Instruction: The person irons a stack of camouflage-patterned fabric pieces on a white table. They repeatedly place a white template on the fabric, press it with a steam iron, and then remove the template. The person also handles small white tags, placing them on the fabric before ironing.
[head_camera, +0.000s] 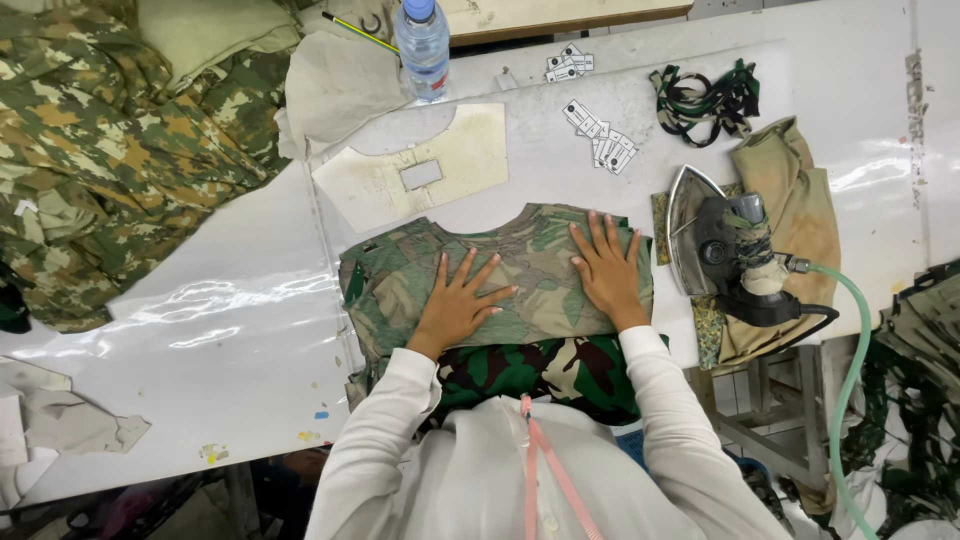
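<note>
Nearest the camera, two white sleeves reached forward over a darker camouflage cloth (540, 370) that hung at the table's near edge. Just beyond it a lighter camouflage garment piece (520, 270) lay spread on the white worktable (230, 320), its curved neckline cut facing away from the person. The left hand (458, 303) lay flat on the left half of the piece, palm down, fingers spread wide apart and gripping nothing. The right hand (606, 270) pressed flat on the right half, fingers extended and slightly fanned, likewise holding nothing.

To the right of the right hand, a steam iron (725, 250) rested on its side on a tan pad (800, 200), with a green hose (850, 330) running from it down past the table edge. Farther out, a pale card template (465, 150) with a rectangular cut-out lay just past the neckline, and small white paper tags (600, 135) were scattered to its right. A tangle of camouflage strips (705, 100) sat beyond the iron. At the far edge stood a clear plastic water bottle (423, 45) with a blue cap. A heap of camouflage fabric (110, 140) filled the far left.
</note>
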